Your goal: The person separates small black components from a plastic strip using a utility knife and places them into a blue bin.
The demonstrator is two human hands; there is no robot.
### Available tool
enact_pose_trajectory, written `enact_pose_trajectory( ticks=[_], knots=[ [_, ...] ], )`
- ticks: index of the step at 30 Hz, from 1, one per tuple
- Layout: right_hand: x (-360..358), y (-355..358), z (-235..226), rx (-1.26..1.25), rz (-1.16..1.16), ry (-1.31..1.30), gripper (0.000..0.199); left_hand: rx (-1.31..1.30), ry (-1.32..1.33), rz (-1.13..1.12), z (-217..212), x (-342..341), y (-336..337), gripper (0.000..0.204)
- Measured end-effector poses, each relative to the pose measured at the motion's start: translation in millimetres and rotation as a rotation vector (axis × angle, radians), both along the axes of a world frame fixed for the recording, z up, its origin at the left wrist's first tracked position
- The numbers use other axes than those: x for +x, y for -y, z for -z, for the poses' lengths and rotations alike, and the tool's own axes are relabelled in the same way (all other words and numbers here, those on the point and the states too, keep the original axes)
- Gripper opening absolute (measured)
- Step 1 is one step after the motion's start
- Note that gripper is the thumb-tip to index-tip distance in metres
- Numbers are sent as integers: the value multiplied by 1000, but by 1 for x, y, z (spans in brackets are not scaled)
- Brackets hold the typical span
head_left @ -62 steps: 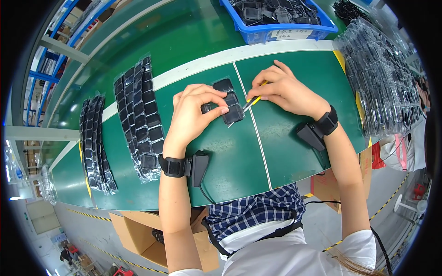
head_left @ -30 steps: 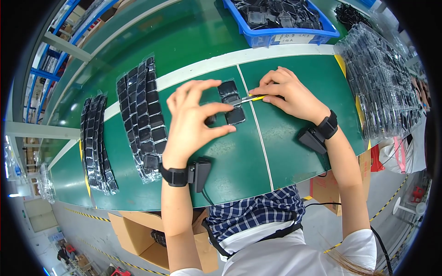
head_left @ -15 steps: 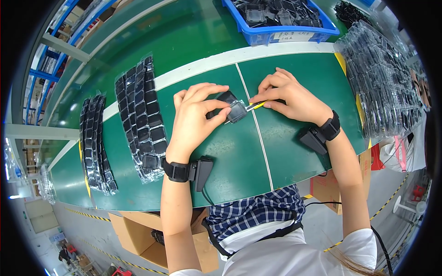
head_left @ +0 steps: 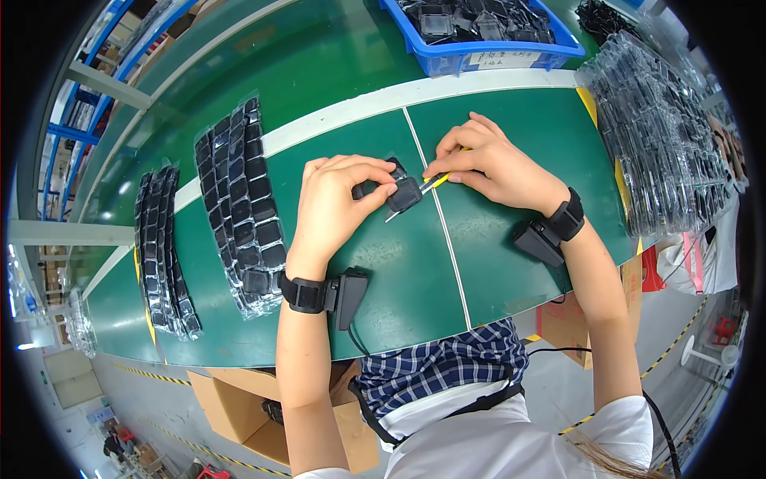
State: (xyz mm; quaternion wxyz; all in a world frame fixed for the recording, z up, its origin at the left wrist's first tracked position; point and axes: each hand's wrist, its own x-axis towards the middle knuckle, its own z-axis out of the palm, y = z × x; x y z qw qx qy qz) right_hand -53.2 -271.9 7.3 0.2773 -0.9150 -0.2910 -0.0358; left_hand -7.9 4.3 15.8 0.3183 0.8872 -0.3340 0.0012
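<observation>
Left hand (head_left: 339, 203): fingers pinch a small black part (head_left: 403, 193); it sits just above the green table (head_left: 383, 271)
Right hand (head_left: 499, 168): fingers tight on a yellow tool (head_left: 435, 182); tip touches the part
Do it well: hold the part still; push gently

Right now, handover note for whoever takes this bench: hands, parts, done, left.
Left hand: pinches a small black square plastic part on the green belt.
Right hand: holds a thin yellow-handled tool, tip at the part's edge.
Done: two rows of bagged black parts lie to the left.
Left: the blue plastic bin ahead holds more black parts; clear bags are stacked to the right.
</observation>
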Motion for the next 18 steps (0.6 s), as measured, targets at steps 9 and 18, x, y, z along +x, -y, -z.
enact_pose_trajectory(
  ticks=[9, 18],
  knots=[
    [3, -8, 3, 4, 14, -8, 26, -42, -58, 87, -1, 5, -5, 8],
    [-2, 24, -12, -28, 11, -110, 23, -34, -39, 79, 2, 5, -8, 9]
  ],
)
